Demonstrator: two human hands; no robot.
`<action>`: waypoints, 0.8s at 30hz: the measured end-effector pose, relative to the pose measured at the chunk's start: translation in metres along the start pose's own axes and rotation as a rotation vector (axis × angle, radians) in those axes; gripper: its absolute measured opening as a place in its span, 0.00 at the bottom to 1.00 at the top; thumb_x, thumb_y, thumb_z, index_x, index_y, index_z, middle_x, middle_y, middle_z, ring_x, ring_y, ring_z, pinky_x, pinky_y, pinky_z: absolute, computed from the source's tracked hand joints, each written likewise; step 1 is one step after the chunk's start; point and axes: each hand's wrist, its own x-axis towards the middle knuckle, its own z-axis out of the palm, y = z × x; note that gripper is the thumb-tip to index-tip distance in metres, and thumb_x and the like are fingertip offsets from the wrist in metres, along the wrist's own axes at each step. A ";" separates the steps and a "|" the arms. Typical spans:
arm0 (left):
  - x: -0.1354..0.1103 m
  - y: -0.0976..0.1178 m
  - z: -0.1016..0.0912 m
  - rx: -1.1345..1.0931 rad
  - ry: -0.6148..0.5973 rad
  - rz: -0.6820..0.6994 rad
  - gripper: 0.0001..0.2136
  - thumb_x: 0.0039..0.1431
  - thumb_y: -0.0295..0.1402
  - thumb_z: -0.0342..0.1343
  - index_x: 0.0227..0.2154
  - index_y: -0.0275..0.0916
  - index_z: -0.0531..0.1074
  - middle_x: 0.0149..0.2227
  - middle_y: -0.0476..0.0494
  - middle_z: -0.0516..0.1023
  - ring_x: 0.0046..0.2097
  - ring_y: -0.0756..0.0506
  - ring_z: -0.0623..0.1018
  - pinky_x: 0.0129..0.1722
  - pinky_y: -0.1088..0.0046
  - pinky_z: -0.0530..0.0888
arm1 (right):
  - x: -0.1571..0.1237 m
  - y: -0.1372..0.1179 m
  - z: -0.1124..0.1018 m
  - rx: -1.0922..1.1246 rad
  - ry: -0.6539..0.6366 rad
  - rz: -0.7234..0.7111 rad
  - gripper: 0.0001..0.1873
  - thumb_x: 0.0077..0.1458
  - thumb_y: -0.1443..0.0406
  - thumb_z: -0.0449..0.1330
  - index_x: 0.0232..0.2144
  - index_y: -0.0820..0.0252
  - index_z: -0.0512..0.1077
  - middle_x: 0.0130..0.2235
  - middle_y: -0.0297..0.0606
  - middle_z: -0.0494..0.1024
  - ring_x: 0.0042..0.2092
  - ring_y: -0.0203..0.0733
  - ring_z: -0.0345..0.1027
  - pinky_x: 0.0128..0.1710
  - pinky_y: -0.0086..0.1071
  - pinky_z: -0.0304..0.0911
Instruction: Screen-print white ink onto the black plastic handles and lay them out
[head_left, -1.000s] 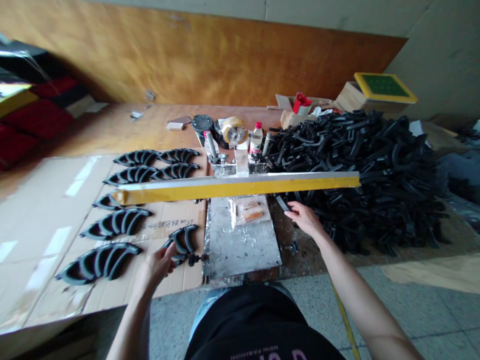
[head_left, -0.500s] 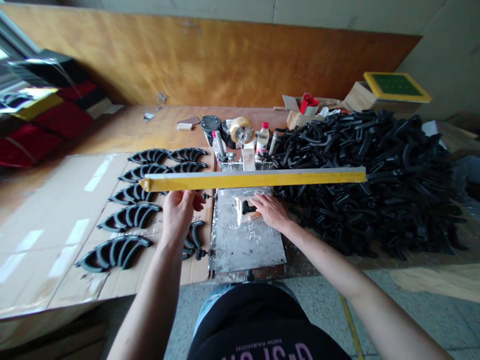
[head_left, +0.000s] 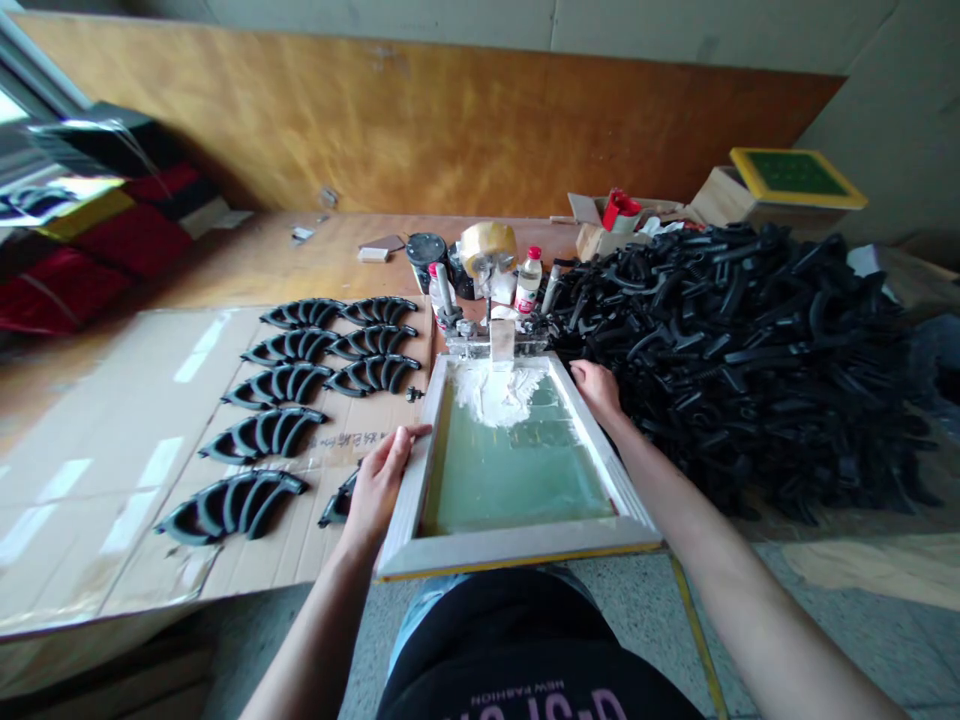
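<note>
A screen printing frame [head_left: 517, 540] lies lowered over the metal base plate in front of me, hiding the plate. Its green mesh [head_left: 517, 485] carries a thick smear of white ink [head_left: 495, 395] at the far end. At the frame's left side is my left hand [head_left: 381, 482], thumb and index finger at the rim, the other fingers partly hidden. My right hand [head_left: 598, 390] is beside the frame's right rim, at the edge of the pile of black curved parts [head_left: 720, 370]. Its fingers are curled, and what they hold, if anything, is hidden.
Black curved handles [head_left: 232, 505] lie in fanned rows on cardboard [head_left: 135, 400] to the left. Behind the clamp [head_left: 502, 343] stand a tape roll [head_left: 487, 247], a red-capped bottle [head_left: 528, 280] and a dark tub [head_left: 426, 258]. Another yellow-edged screen [head_left: 799, 178] sits at back right.
The screen printing frame has swung down from its raised, edge-on position over the plate. My left hand came down with it. My right hand left the black part on the plate and moved right.
</note>
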 end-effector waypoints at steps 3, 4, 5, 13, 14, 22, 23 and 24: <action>-0.004 -0.043 0.010 -0.032 -0.061 -0.140 0.33 0.55 0.54 0.55 0.59 0.39 0.66 0.32 0.45 0.78 0.31 0.46 0.76 0.28 0.74 0.70 | 0.018 -0.026 -0.007 0.048 0.192 -0.156 0.25 0.59 0.64 0.58 0.58 0.63 0.66 0.60 0.49 0.67 0.60 0.50 0.60 0.61 0.43 0.57; -0.003 -0.057 0.014 -0.030 -0.062 -0.156 0.36 0.54 0.53 0.56 0.62 0.39 0.62 0.31 0.46 0.77 0.31 0.46 0.76 0.28 0.74 0.70 | 0.024 -0.041 -0.005 0.052 0.204 -0.247 0.29 0.57 0.64 0.62 0.59 0.63 0.64 0.61 0.49 0.65 0.61 0.51 0.58 0.62 0.43 0.55; 0.000 -0.070 0.018 -0.018 -0.052 -0.160 0.37 0.54 0.52 0.56 0.64 0.39 0.60 0.30 0.47 0.76 0.30 0.46 0.75 0.28 0.73 0.70 | 0.030 -0.056 -0.001 0.040 0.175 -0.324 0.30 0.55 0.64 0.64 0.59 0.63 0.64 0.61 0.50 0.64 0.61 0.51 0.57 0.61 0.44 0.55; 0.012 -0.106 0.026 -0.007 -0.062 -0.185 0.34 0.56 0.50 0.56 0.62 0.40 0.62 0.34 0.45 0.78 0.35 0.45 0.77 0.34 0.72 0.72 | 0.007 -0.096 0.029 -0.127 -0.228 -0.481 0.05 0.59 0.71 0.55 0.37 0.63 0.71 0.41 0.45 0.76 0.45 0.47 0.67 0.46 0.36 0.61; 0.012 -0.105 0.026 -0.020 -0.070 -0.192 0.34 0.56 0.51 0.55 0.62 0.39 0.62 0.35 0.44 0.78 0.36 0.44 0.77 0.35 0.72 0.72 | -0.002 -0.092 0.026 -0.116 -0.255 -0.553 0.06 0.58 0.72 0.55 0.36 0.63 0.71 0.40 0.45 0.76 0.44 0.47 0.67 0.45 0.36 0.60; 0.007 -0.094 0.028 -0.077 -0.070 -0.212 0.33 0.56 0.50 0.56 0.61 0.38 0.63 0.38 0.42 0.80 0.37 0.44 0.78 0.34 0.73 0.73 | -0.012 -0.083 -0.003 -0.017 -0.405 -0.791 0.06 0.54 0.72 0.57 0.29 0.59 0.72 0.33 0.37 0.75 0.39 0.42 0.67 0.37 0.31 0.59; 0.006 -0.093 0.027 -0.090 -0.070 -0.213 0.33 0.56 0.50 0.57 0.61 0.38 0.63 0.37 0.42 0.80 0.36 0.44 0.79 0.33 0.73 0.73 | -0.012 -0.084 0.001 -0.027 -0.351 -0.751 0.06 0.55 0.72 0.57 0.30 0.59 0.72 0.34 0.38 0.76 0.40 0.43 0.67 0.38 0.32 0.59; 0.006 -0.091 0.027 -0.098 -0.067 -0.216 0.34 0.55 0.50 0.57 0.61 0.37 0.63 0.37 0.43 0.80 0.35 0.44 0.79 0.33 0.73 0.73 | -0.014 -0.084 0.005 -0.040 -0.296 -0.730 0.06 0.55 0.73 0.56 0.32 0.60 0.73 0.36 0.40 0.76 0.42 0.44 0.67 0.39 0.32 0.60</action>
